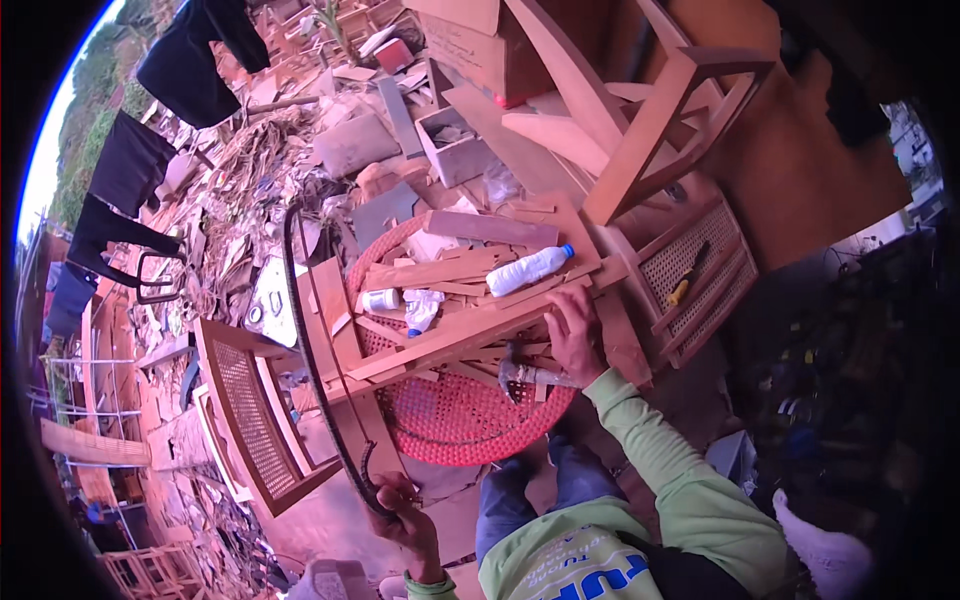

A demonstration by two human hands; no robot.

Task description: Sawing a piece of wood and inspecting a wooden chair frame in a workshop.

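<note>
My left hand (408, 522) is closed around the lower end of a long dark bow (312, 372), which curves upward and away. A thin line runs along its inner side. My right hand (574, 338) lies at the near edge of a long wooden rail (450, 338), fingers apart, with nothing visible in it. Just below that hand is a hammer (512, 376). Beneath the rail sits a round red woven seat (470, 425). Wood strips (445, 270), a water bottle with a blue cap (530, 270) and a white tub (380, 300) lie beyond the rail.
A cane-panelled chair frame (240, 400) stands at left, and another cane panel (700, 270) at right bears a yellow-handled tool (680, 292). Wooden chair legs (640, 140) rise at the upper right. Scrap wood (250, 200) covers the ground behind; dark clothes (200, 60) hang at upper left.
</note>
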